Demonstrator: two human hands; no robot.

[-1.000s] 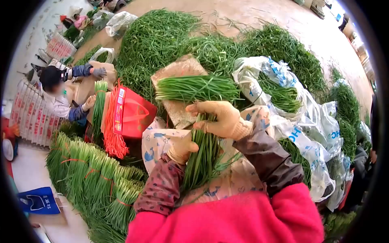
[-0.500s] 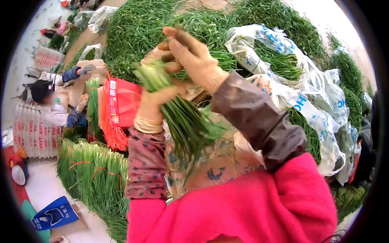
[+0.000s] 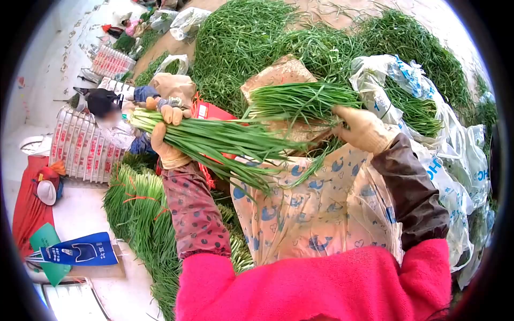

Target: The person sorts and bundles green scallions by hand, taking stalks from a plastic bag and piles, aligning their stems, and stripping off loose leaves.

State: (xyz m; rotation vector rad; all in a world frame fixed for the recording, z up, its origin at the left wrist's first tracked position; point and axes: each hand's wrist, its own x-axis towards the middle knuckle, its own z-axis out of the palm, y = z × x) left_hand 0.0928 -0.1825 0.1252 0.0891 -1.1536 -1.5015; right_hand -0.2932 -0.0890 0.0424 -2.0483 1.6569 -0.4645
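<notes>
My gloved left hand is wrapped round a bunch of garlic chives near its pale stem ends, with the green blades stretching out to the right. My right hand, gloved too, is closed with curled fingers on a few loose chive blades that trail down and left. Just beyond it lies a pile of chives on cardboard, its tips close to my right fingers. A patterned plastic apron covers my lap below both hands.
Large heaps of chives lie ahead. White plastic bags with chives stand at right. Tied bunches line the left, near a red bag. Another person sits at left beside stacked white crates.
My hands, close together before, are now far apart: the right has moved right and down, the left slightly left. The bunch has swung from hanging steeply to lying nearly level.
</notes>
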